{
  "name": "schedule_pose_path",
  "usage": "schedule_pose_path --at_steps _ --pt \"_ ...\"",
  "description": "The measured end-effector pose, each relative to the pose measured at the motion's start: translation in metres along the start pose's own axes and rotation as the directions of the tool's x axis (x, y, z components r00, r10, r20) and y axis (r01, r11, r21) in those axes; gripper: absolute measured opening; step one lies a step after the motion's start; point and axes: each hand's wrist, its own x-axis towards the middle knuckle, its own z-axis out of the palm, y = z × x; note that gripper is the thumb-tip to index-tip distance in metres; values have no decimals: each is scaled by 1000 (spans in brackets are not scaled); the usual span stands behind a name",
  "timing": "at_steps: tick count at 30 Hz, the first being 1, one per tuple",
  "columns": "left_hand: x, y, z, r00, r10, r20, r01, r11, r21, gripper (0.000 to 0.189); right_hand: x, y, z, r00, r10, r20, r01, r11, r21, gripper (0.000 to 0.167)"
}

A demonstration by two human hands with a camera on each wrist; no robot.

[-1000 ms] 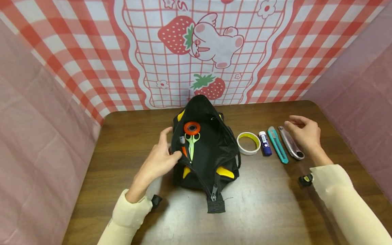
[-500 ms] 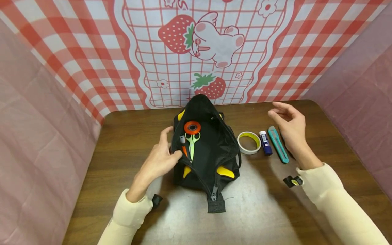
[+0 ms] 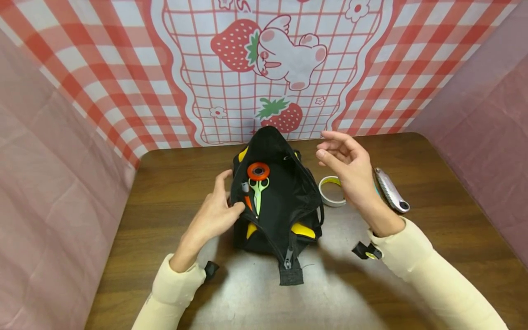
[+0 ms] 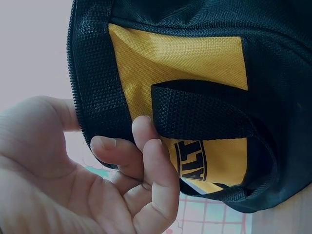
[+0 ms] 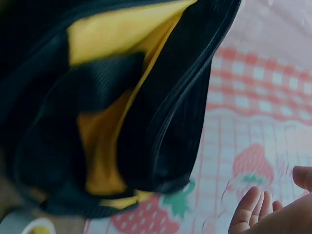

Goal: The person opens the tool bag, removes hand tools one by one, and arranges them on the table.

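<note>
A black bag [image 3: 284, 197] with yellow patches stands unzipped on the table. My left hand [image 3: 214, 217] holds its left rim, thumb over the inside and fingers on the outer wall; the left wrist view shows those fingers beside a black strap loop [image 4: 200, 112]. Inside the bag lie green scissors [image 3: 258, 197], an orange disc [image 3: 258, 171] with a dark centre, and a slim orange and grey item [image 3: 247, 195]. To the right of the bag, my right hand [image 3: 352, 172] hovers with fingers loosely bent and nothing in them. Under it shows a roll of tape [image 3: 325, 200].
A silver utility knife [image 3: 392, 190] lies on the wooden table [image 3: 177, 183] at the right. Only a sliver of a teal cutter [image 3: 377, 185] shows behind my right hand, which hides the glue stick. A strawberry-print cloth [image 3: 198, 68] hangs at the table's back edge.
My right hand has swept left from beside the silver knife, over the teal cutter and glue stick, towards the bag. The left hand and bag have stayed put.
</note>
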Motion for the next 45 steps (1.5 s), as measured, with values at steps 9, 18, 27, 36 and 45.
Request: schedule_pose_path --at_steps 9,18,27,36,45 --pt "0 -1 -1 1000 9 -9 -9 1000 3 89 0 2 50 989 62 134 -67 997 31 42" --pt "-1 0 -3 1000 22 -18 -22 1000 16 90 2 18 78 957 217 192 -219 976 -10 46" --pt "-1 1 -4 1000 21 -11 -21 999 25 90 3 53 93 891 429 150 -421 903 -84 51" --pt "-1 -1 -5 1000 29 -12 -28 999 39 91 -1 90 100 862 494 115 -459 856 -238 56" --pt "-1 0 -7 1000 12 4 -12 999 38 91 -5 115 100 827 550 121 -509 822 -255 60"
